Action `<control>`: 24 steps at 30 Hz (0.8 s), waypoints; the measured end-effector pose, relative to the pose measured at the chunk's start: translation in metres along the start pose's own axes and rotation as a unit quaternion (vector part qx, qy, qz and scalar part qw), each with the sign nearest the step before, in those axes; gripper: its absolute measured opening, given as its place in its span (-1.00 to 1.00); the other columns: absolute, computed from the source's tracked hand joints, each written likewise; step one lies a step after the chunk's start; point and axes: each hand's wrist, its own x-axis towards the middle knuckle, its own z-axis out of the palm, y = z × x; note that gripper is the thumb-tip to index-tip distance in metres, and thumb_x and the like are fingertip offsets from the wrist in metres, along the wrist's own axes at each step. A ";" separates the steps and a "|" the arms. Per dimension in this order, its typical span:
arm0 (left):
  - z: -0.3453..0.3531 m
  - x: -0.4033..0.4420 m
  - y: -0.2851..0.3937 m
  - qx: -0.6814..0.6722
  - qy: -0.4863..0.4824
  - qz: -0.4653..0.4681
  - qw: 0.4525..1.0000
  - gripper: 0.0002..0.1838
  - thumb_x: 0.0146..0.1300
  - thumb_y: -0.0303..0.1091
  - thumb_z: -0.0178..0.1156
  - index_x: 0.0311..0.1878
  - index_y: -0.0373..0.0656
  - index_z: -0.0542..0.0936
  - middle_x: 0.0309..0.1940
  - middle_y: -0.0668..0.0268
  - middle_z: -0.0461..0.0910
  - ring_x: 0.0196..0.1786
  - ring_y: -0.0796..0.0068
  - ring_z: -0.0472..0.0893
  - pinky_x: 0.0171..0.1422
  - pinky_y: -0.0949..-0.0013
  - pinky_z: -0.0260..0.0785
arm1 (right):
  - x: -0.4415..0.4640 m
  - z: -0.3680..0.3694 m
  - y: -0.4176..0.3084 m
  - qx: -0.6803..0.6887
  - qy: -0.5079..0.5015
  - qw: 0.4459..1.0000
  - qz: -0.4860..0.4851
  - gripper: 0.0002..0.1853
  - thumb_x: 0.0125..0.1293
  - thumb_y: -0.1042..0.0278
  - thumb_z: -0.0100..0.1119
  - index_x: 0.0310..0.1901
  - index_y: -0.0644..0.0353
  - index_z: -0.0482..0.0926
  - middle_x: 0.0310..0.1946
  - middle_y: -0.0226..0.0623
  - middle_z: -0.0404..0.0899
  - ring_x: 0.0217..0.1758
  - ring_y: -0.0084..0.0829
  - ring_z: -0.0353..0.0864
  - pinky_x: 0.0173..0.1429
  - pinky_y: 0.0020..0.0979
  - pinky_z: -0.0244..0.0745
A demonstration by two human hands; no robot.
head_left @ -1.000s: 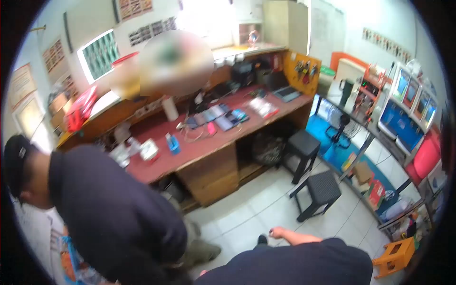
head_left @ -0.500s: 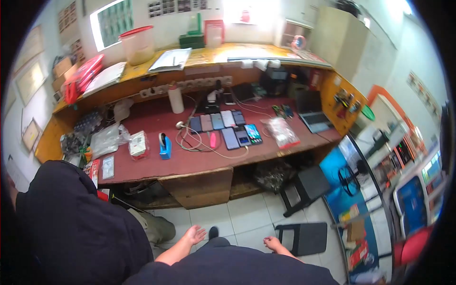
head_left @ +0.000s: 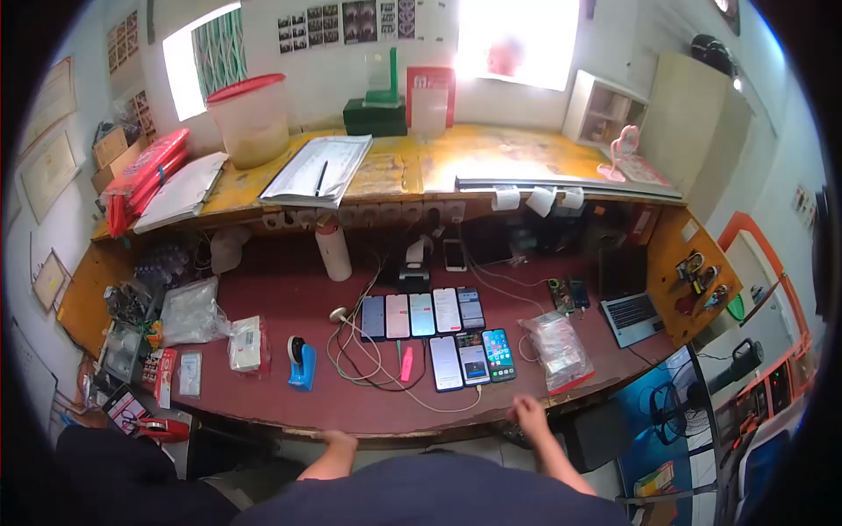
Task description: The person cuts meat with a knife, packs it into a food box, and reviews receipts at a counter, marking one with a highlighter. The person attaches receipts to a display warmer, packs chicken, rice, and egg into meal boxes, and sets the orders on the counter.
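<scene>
My left hand is at the front edge of the red-topped desk, its fingers stretched out with nothing in them. Near the same edge, further right, my right hand is raised; its fingers are blurred and no held thing shows. Beyond the hands several smartphones lie in two rows. The front row has a phone with a pale screen, a middle phone and a phone showing app icons. A white cable runs to the middle one. A pink highlighter lies left of them.
A blue tape dispenser, a plastic-wrapped packet, a white bottle and an open laptop are on the desk. A yellow shelf runs behind. Another person's dark sleeve is at the lower left.
The view has moved closer to the desk. Both my hands have come up from above the floor to the desk's front edge. The other person now sits lower in view.
</scene>
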 end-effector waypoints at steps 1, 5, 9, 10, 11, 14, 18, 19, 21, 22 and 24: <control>0.006 0.014 -0.004 0.014 0.093 0.037 0.995 -0.03 0.19 0.51 -0.52 0.41 -0.10 0.12 0.41 0.26 0.12 0.41 0.19 0.16 0.49 0.11 -0.10 | 0.018 -0.002 -0.015 -0.010 -0.005 0.998 -0.057 -0.77 0.38 0.26 0.04 -0.10 0.24 0.53 -0.49 -0.36 0.56 -0.50 -0.55 0.53 -0.37 -0.51 0.47; -0.008 0.029 -0.011 0.004 -0.027 0.141 0.990 -0.07 0.24 0.46 -0.53 0.41 -0.13 0.12 0.38 0.25 0.18 0.39 0.19 0.20 0.48 0.18 -0.05 | 0.072 -0.001 -0.057 0.119 -0.022 0.992 -0.046 -0.74 0.40 0.24 0.01 -0.05 0.25 0.51 -0.44 -0.30 0.58 -0.46 -0.50 0.59 -0.32 -0.48 0.53; -0.006 0.012 -0.002 0.068 -0.020 0.125 0.990 0.01 0.17 0.54 -0.49 0.40 -0.15 0.13 0.36 0.21 0.22 0.36 0.17 0.24 0.42 0.14 0.04 | 0.116 0.006 -0.087 0.146 -0.034 0.988 -0.043 -0.75 0.39 0.23 0.03 -0.04 0.19 0.51 -0.48 -0.36 0.57 -0.49 -0.53 0.58 -0.38 -0.52 0.50; -0.013 0.013 -0.003 0.097 -0.031 0.116 0.988 -0.01 0.23 0.48 -0.52 0.41 -0.22 0.11 0.36 0.17 0.21 0.36 0.16 0.23 0.42 0.13 0.04 | 0.132 0.004 -0.095 0.150 -0.041 0.986 -0.053 -0.74 0.39 0.22 0.03 -0.03 0.19 0.51 -0.47 -0.38 0.57 -0.49 -0.54 0.58 -0.40 -0.52 0.49; -0.008 0.003 0.002 0.184 0.066 0.099 0.976 0.03 0.20 0.51 -0.50 0.41 -0.28 0.08 0.36 0.13 0.21 0.36 0.14 0.23 0.41 0.11 0.05 | 0.150 0.001 -0.103 0.152 -0.051 0.985 -0.063 -0.74 0.39 0.21 0.04 -0.03 0.18 0.50 -0.47 -0.39 0.57 -0.49 -0.55 0.58 -0.42 -0.53 0.49; -0.018 0.005 0.007 0.337 0.118 0.117 0.927 0.15 0.13 0.57 -0.46 0.41 -0.40 -0.06 0.35 0.00 0.20 0.37 0.05 0.23 0.40 0.06 0.05 | 0.198 -0.006 -0.153 0.142 -0.038 0.981 -0.125 -0.71 0.37 0.16 0.06 0.00 0.16 0.49 -0.48 -0.43 0.55 -0.53 -0.60 0.54 -0.48 -0.55 0.45; -0.025 -0.029 -0.009 0.343 0.319 0.120 0.875 0.18 0.09 0.60 -0.45 0.43 -0.37 -0.15 0.31 -0.10 0.23 0.33 -0.04 0.28 0.35 0.10 0.14 | 0.249 -0.017 -0.221 0.159 -0.042 0.972 -0.167 -0.71 0.39 0.21 0.04 0.05 0.15 0.47 -0.36 -0.41 0.52 -0.43 -0.61 0.49 -0.37 -0.59 0.44; -0.017 -0.049 -0.013 0.325 0.351 0.109 0.871 0.19 0.08 0.61 -0.45 0.43 -0.37 -0.16 0.30 -0.13 0.24 0.31 -0.07 0.29 0.33 0.12 0.17 | 0.255 -0.017 -0.240 0.197 -0.034 0.962 -0.187 -0.71 0.40 0.23 0.02 0.05 0.17 0.47 -0.33 -0.40 0.52 -0.40 -0.61 0.49 -0.36 -0.60 0.44; -0.060 -0.035 -0.032 0.333 0.340 0.061 0.877 0.20 0.07 0.61 -0.44 0.43 -0.37 -0.15 0.31 -0.15 0.22 0.31 -0.09 0.28 0.32 0.13 0.21 | 0.268 -0.017 -0.263 0.235 -0.022 0.949 -0.206 -0.72 0.41 0.26 0.01 0.05 0.18 0.47 -0.30 -0.39 0.52 -0.38 -0.62 0.49 -0.34 -0.60 0.44; -0.067 -0.045 -0.047 0.334 0.366 0.048 0.867 0.20 0.07 0.61 -0.45 0.42 -0.38 -0.14 0.32 -0.15 0.20 0.31 -0.10 0.28 0.31 0.13 0.21 | 0.274 -0.019 -0.270 0.249 -0.037 0.942 -0.220 -0.73 0.40 0.28 0.01 0.05 0.20 0.46 -0.30 -0.38 0.52 -0.37 -0.61 0.50 -0.33 -0.60 0.45; -0.084 -0.064 -0.077 0.343 0.392 0.046 0.852 0.19 0.08 0.61 -0.47 0.41 -0.40 -0.11 0.33 -0.14 0.18 0.30 -0.11 0.29 0.29 0.08 0.21 | 0.284 -0.025 -0.274 0.267 -0.066 0.929 -0.246 -0.73 0.38 0.32 0.05 0.03 0.25 0.46 -0.29 -0.36 0.52 -0.35 -0.61 0.52 -0.31 -0.61 0.47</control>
